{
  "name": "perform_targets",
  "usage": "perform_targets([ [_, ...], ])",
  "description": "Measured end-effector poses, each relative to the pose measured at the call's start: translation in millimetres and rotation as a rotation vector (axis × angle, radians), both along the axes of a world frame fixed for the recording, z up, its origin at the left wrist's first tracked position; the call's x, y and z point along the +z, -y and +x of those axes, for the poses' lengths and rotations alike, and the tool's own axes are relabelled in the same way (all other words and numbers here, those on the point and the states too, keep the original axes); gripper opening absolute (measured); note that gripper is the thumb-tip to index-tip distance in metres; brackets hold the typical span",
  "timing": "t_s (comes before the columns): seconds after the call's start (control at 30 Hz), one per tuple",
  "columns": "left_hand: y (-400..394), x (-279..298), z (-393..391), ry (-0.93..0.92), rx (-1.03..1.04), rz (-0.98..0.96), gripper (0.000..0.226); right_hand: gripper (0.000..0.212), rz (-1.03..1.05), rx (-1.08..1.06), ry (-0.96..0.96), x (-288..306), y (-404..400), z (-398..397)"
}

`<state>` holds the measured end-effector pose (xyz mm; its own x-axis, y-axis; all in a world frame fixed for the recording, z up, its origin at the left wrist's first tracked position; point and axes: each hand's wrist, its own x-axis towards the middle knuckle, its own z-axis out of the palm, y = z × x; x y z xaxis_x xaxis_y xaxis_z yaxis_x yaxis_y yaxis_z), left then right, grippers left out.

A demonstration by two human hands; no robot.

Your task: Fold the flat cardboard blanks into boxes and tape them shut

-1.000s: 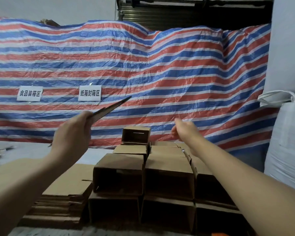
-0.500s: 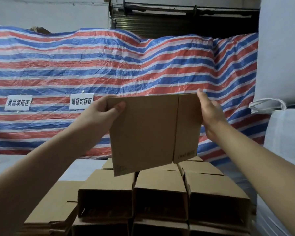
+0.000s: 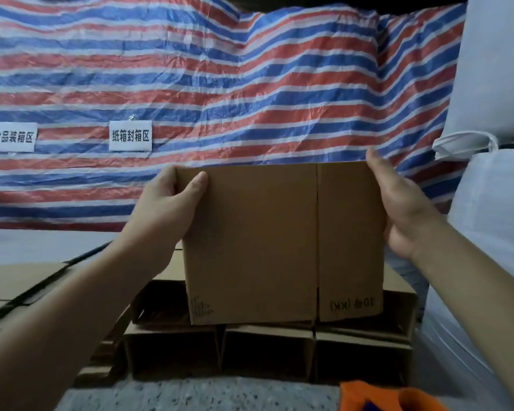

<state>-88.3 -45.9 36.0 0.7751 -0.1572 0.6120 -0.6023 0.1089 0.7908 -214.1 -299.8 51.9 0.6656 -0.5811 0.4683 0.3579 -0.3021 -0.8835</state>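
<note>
Blank (image 3: pixel 279 241) held upright at chest height, broad face toward me, directly above the stacked boxes (image 3: pixel 267 351). Still flat: one vertical crease right of centre, print at the bottom edge reads upside down.

Left hand (image 3: pixel 163 215) pinches the top-left corner: thumb on the near face, the other fingers behind the board, out of sight. Right hand (image 3: pixel 398 209) lies along the right edge, fingers straight and together, palm pressing inward, not curled round anything.

My read: step in hand is squaring the blank open into a tube. No flaps folded, no tape on it yet.

Risks from here:
- R side has only palm pressure, no real grip. Push too hard and the board may bow rather than break at the crease, or slip off the palm.
- Single-corner pinch on L lets the blank swing; lower edge is close to the stack and could knock it.
- Inverted print suggests the box may get built upside down. Can't tell if that matters.

Around: flat blanks (image 3: pixel 18 280) piled at left, striped tarp (image 3: pixel 250 84) behind with two labels (image 3: pixel 130 135), white sacks (image 3: pixel 493 221) at right, orange object (image 3: pixel 389 396) at bottom edge, unidentifiable.
</note>
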Motion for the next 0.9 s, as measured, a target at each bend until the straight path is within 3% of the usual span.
perform_targets([
  [0.23, -4, -79, -7, -0.166, -0.126, 0.05, 0.014, 0.042, 0.159, -0.108, -0.077, -84, -14, -15],
  [0.43, -5, -124, -11, -0.27, -0.093, 0.059, 0.015, 0.047, 0.183, -0.15, -0.221, -130, -23, -12],
  [0.57, -10, -145, -11, -0.276, -0.071, 0.09, 0.015, 0.062, 0.238, -0.136, -0.283, -159, -25, -5],
  [0.77, -17, -170, -12, -0.302, -0.11, 0.129, 0.014, 0.057, 0.296, -0.133, -0.276, -189, -21, 0],
  [0.9, -29, -160, 8, -0.31, -0.228, 0.276, 0.03, 0.044, 0.295, -0.112, -0.281, -186, -19, 0],
])
